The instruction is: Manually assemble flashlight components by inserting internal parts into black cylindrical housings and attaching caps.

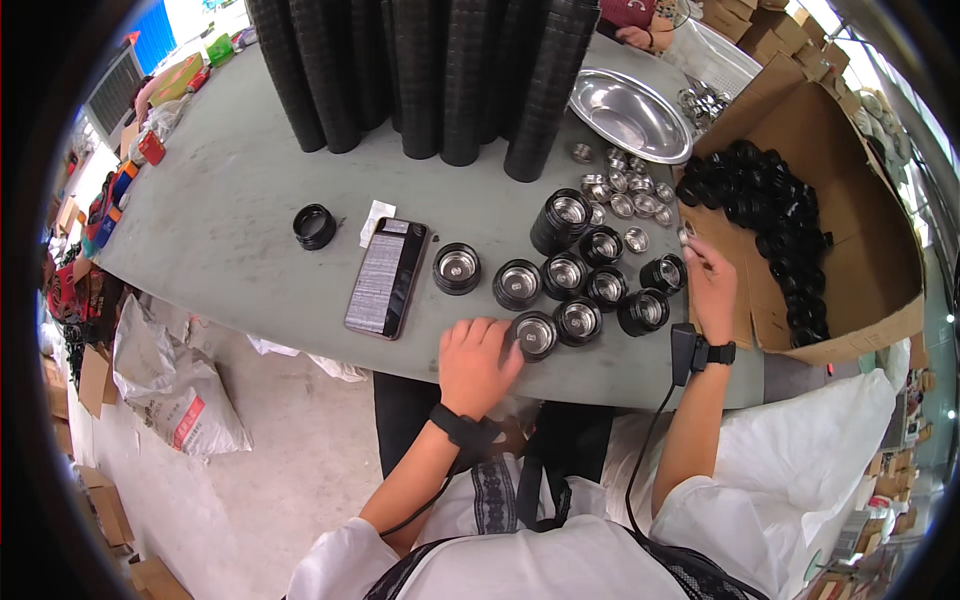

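"Black cups [578,321] with silvery liners, a whole cluster of them, right by the near edge of the grey table [220,190]. Anyone see what the hands are doing?"

"Yeah, from over here the left hand [475,365] has its thumb and fingers against the nearest cup [534,337]. Can't tell if it's gripping or just resting there, tbh."

"And the other one?"

"Right hand [712,285] is at the right side of the cluster, fingertips drawn together by a tiny shiny piece [685,236]. Pinched or only touched? Can't tell."

"What about the loose silver cups [621,206]?"

"Just beyond the cluster, near that oval steel dish [628,112]. Cardboard box [872,205] on the right has a heap of glossy black pieces [755,190] in it."

"Left side?"

"Phone [387,280] lying face up, then one lone black ring [313,227] well apart from the cluster. Tall black stacks [420,80] stand at the back, lol, huge."
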Available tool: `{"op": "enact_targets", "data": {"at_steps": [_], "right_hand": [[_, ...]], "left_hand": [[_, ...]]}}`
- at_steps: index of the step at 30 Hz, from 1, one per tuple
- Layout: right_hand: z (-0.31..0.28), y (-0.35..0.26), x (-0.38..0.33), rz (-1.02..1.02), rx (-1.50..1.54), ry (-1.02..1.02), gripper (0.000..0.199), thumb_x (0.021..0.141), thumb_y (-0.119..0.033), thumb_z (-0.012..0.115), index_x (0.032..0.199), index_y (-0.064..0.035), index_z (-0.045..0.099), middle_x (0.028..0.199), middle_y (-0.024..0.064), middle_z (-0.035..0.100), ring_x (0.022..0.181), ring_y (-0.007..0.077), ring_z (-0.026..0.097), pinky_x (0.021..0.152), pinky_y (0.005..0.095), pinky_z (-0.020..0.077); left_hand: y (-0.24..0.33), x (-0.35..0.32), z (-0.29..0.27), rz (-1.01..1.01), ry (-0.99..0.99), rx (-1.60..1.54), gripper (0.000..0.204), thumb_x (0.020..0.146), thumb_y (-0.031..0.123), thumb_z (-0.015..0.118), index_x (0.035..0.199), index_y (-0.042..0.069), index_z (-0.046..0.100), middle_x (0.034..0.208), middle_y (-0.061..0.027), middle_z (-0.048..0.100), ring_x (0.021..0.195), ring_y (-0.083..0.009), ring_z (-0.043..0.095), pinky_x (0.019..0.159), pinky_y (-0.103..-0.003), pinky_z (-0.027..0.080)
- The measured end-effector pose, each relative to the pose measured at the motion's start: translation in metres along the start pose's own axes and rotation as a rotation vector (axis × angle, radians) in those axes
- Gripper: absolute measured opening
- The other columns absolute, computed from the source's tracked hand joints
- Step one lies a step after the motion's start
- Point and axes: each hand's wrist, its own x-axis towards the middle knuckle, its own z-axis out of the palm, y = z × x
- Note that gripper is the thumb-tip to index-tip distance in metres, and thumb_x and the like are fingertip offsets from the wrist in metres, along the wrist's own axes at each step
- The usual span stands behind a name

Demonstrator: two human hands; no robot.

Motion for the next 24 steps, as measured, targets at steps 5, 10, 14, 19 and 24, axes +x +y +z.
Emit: {"op": "enact_targets", "data": {"at_steps": [5, 10, 14, 19, 24], "right_hand": [[-0.014, 0.019, -0.022, -0.035, -0.119, 0.077, 0.022, 0.09, -0.013, 0.063, 0.107, 0.0007, 0.067, 0.102, 0.0105, 0.069, 0.092, 0.0168, 0.062, 0.086, 0.0291, 0.0457], [-0.01, 0.037, -0.044, 0.001, -0.065, 0.114, 0.019, 0.088, -0.013, 0.065, 0.103, -0.0016, 0.068, 0.107, 0.012, 0.069, 0.101, 0.0236, 0.063, 0.091, 0.0326, 0.0453], [-0.004, 0.03, -0.06, -0.054, -0.166, 0.107, 0.022, 0.091, -0.015, 0.063, 0.106, -0.0009, 0.067, 0.108, 0.0123, 0.068, 0.102, 0.0223, 0.062, 0.093, 0.0328, 0.0439], [0.001, 0.027, -0.074, -0.058, -0.138, 0.12, 0.02, 0.089, -0.012, 0.063, 0.105, -0.0029, 0.067, 0.11, 0.0118, 0.067, 0.104, 0.027, 0.06, 0.094, 0.0366, 0.0435], [-0.007, 0.062, -0.088, -0.005, -0.264, 0.196, 0.02, 0.085, -0.011, 0.065, 0.103, -0.0039, 0.068, 0.107, 0.0092, 0.068, 0.103, 0.0265, 0.059, 0.094, 0.037, 0.0425]], "left_hand": [[0.0, -0.001, 0.003, -0.004, 0.007, 0.027, 0.027, 0.075, 0.021, 0.068, 0.099, 0.008, 0.065, 0.094, -0.0042, 0.061, 0.091, -0.0243, 0.055, 0.079, -0.038, 0.041], [0.0, -0.001, 0.002, 0.004, -0.009, 0.007, 0.027, 0.076, 0.018, 0.066, 0.101, 0.007, 0.064, 0.096, -0.0063, 0.061, 0.09, -0.0261, 0.055, 0.078, -0.039, 0.041], [0.0, 0.0, 0.003, 0.01, -0.013, 0.001, 0.027, 0.077, 0.016, 0.064, 0.103, 0.005, 0.063, 0.098, -0.0073, 0.062, 0.089, -0.0276, 0.054, 0.078, -0.039, 0.04], [0.0, 0.0, 0.002, 0.013, -0.025, 0.008, 0.028, 0.078, 0.015, 0.064, 0.104, 0.005, 0.062, 0.098, -0.0078, 0.062, 0.09, -0.0281, 0.054, 0.079, -0.039, 0.04], [0.001, 0.0, 0.001, 0.029, -0.049, 0.011, 0.035, 0.077, 0.019, 0.068, 0.108, 0.005, 0.06, 0.099, -0.0086, 0.061, 0.091, -0.0286, 0.053, 0.081, -0.039, 0.039]]}}
